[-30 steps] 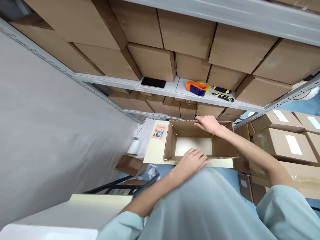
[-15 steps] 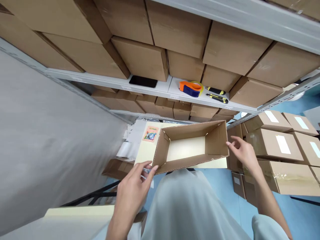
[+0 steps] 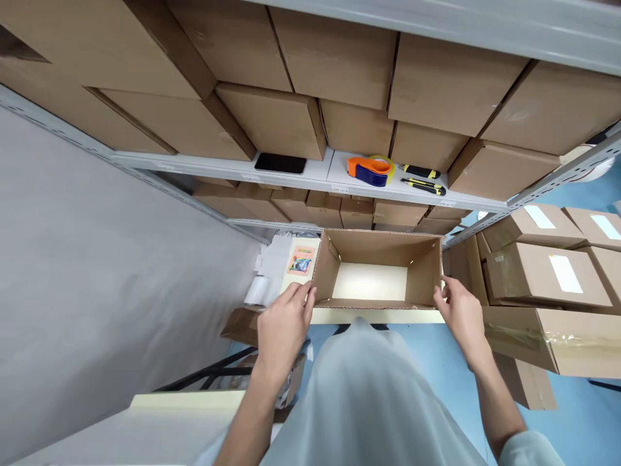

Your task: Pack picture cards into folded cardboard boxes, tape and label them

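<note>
A brown cardboard box (image 3: 376, 244) stands on the pale yellow tabletop (image 3: 378, 316), its top facing me. Inside its four walls I see a pale surface like the tabletop. My left hand (image 3: 286, 320) is closed at the near left corner, thumb and fingers on the wall's edge. At the right wall, my right hand (image 3: 458, 310) pinches the edge between thumb and fingers. Just left of the box lies a pink card with a colourful picture (image 3: 301, 260).
On the shelf ahead (image 3: 317, 169) lie a black phone (image 3: 280, 163), an orange and blue tape dispenser (image 3: 371, 171) and two yellow-black utility knives (image 3: 423, 179). Cartons fill the shelves. Labelled cartons (image 3: 548, 275) are stacked at right, and a grey wall (image 3: 121, 278) rises at left.
The box has turned from a slant to nearly square with the table and sits slightly farther right. Both hands moved with it, and the right hand has closed in on the right wall.
</note>
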The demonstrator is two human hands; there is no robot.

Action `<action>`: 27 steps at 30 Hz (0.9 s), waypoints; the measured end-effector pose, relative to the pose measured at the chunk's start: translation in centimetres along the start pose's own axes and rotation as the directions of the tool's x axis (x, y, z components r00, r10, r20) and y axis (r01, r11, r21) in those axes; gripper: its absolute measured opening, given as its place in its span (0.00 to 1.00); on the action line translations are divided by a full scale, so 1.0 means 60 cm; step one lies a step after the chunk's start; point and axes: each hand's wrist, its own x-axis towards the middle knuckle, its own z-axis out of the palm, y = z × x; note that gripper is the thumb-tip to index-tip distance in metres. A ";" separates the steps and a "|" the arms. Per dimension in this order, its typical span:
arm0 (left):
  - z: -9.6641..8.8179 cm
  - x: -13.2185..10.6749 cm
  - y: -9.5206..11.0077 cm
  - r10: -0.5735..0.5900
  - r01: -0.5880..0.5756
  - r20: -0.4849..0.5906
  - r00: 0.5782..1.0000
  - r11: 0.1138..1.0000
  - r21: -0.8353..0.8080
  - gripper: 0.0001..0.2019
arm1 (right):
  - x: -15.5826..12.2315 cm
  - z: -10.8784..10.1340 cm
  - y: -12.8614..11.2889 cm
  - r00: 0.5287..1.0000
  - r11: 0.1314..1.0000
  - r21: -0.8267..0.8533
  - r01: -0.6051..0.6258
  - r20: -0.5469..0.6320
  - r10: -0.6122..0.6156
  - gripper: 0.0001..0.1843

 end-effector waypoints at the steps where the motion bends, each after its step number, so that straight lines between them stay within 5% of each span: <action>1: 0.002 0.000 0.000 0.009 -0.009 0.003 1.000 1.000 0.004 0.14 | -0.002 0.004 -0.006 1.000 1.000 -0.021 -0.001 0.003 0.001 0.24; 7: 0.016 -0.002 -0.003 0.029 -0.031 -0.056 0.998 0.999 -0.035 0.14 | 0.010 0.009 -0.023 0.994 0.992 -0.124 -0.004 0.105 0.017 0.24; 13: 0.040 -0.002 -0.004 -0.116 0.063 -0.164 0.980 0.953 -0.297 0.13 | 0.037 0.016 -0.011 0.956 0.987 0.134 0.086 0.269 -0.120 0.26; 20: 0.049 -0.009 -0.014 -0.268 0.146 -0.142 0.953 0.816 -0.560 0.11 | 0.068 0.005 -0.019 0.792 0.992 0.108 -0.068 0.611 -0.013 0.33; 24: 0.042 -0.007 -0.022 -0.274 0.179 -0.067 0.959 0.773 -0.608 0.11 | 0.080 0.004 -0.016 0.716 0.996 0.067 -0.061 0.699 -0.003 0.36; 27: 0.042 -0.004 -0.024 -0.331 0.229 -0.032 0.943 0.716 -0.660 0.12 | 0.093 0.012 -0.018 0.704 0.997 0.076 0.025 0.707 -0.071 0.39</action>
